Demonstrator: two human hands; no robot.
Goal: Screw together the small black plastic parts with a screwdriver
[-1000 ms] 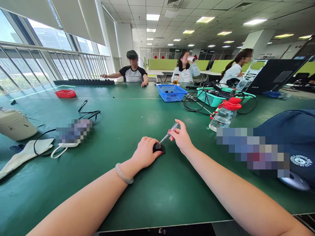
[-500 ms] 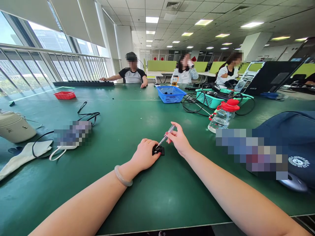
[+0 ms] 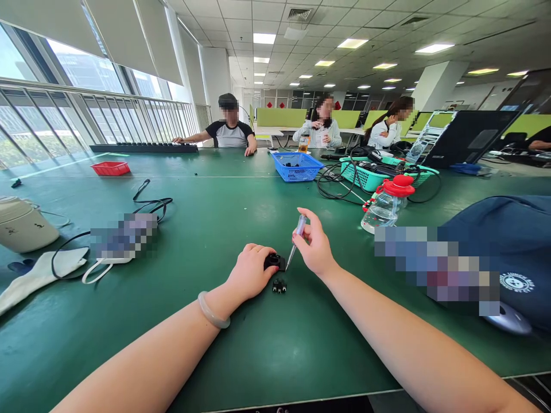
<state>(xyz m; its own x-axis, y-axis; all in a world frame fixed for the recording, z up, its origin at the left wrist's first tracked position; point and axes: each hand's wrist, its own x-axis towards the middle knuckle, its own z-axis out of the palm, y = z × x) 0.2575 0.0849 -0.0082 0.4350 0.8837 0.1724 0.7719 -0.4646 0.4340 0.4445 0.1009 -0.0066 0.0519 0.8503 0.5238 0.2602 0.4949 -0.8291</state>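
Observation:
My left hand (image 3: 252,268) rests on the green table and grips a small black plastic part (image 3: 274,262), which its fingers partly cover. A screwdriver (image 3: 297,241) with a clear handle stands tilted in my right hand (image 3: 314,244), closed around the handle. Its tip points down beside the right edge of the black part; whether it touches the table I cannot tell. Just below, nearer to me, a small black piece with light-coloured ends (image 3: 279,286) lies loose on the table.
A blue basket (image 3: 297,167), a turquoise basket (image 3: 365,176) with cables and a red-lidded bottle (image 3: 385,206) stand beyond my right hand. At the right lies a dark blue bag (image 3: 512,241). Farther left are a red tray (image 3: 110,168) and a white glove (image 3: 55,269). Several people sit beyond.
The small black piece with light ends now lies on the table, apart from the part in my left hand. The screwdriver tip has shifted right and down, off the part's middle.

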